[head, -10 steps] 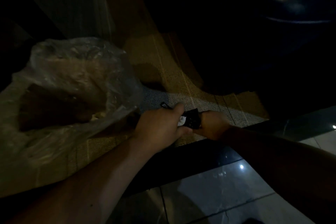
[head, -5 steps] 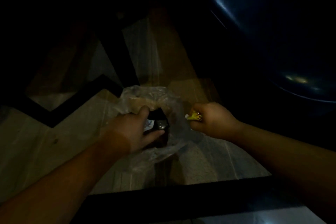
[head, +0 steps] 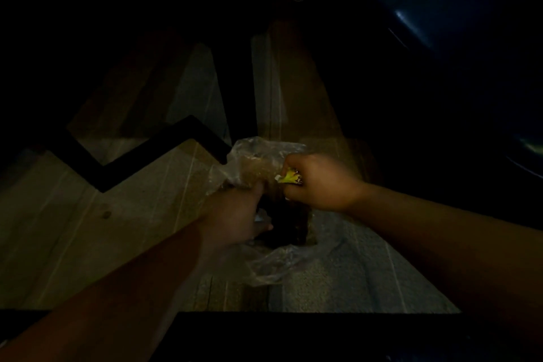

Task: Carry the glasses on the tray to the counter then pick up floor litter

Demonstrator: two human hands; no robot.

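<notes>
The scene is very dark. A clear plastic bag [head: 273,261] lies on the patterned carpet, its mouth held between my hands. My left hand [head: 235,214] grips the bag's near edge and a dark piece of litter [head: 283,223] that sits in the bag's opening. My right hand [head: 317,182] is closed on a small yellow wrapper [head: 289,178] at the bag's far edge. No glasses, tray or counter are in view.
Beige and brown carpet [head: 117,229] with a black zigzag band [head: 141,156] covers the floor. A dark blue rounded object [head: 470,23] rises at the upper right. A black strip [head: 264,332] crosses the bottom.
The dark litter went from being held by both hands on the carpet edge into the bag's mouth. My right hand now holds a yellow wrapper and has shifted closer to the bag.
</notes>
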